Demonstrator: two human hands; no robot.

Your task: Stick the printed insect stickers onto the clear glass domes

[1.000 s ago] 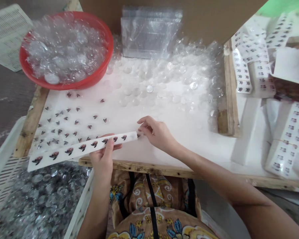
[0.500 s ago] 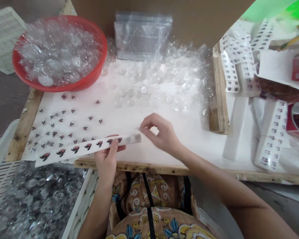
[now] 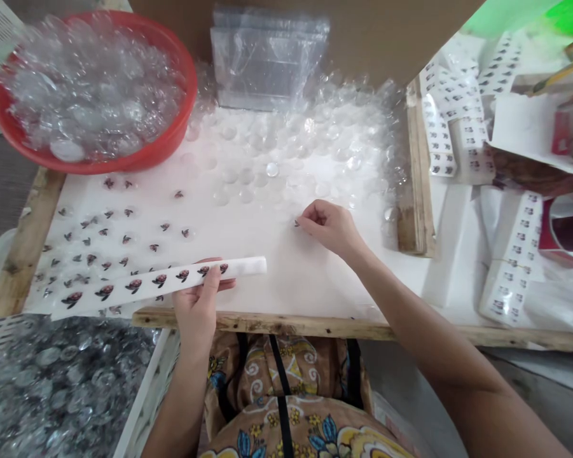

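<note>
My left hand is closed on a white sticker strip printed with a row of small red and dark turtle-like pictures. The strip slants from the lower left of the table to its bare right end. Away from it, over the white tabletop, my right hand is closed in a pinch. A small dark-printed sticker shows at its fingertips. Just beyond that hand lie many clear round domes. Left of the strip, several domes with stickers are spread out.
A red basin heaped with clear domes stands at the back left. Wooden rails edge the table. Banded sticker stacks lie at right. Clear plastic bags lean on a cardboard box. Below left, a white crate holds many clear pieces.
My right hand has moved away from the strip's right end, up and to the right, with a small sticker now visible at its fingertips. My left hand still holds the strip.
</note>
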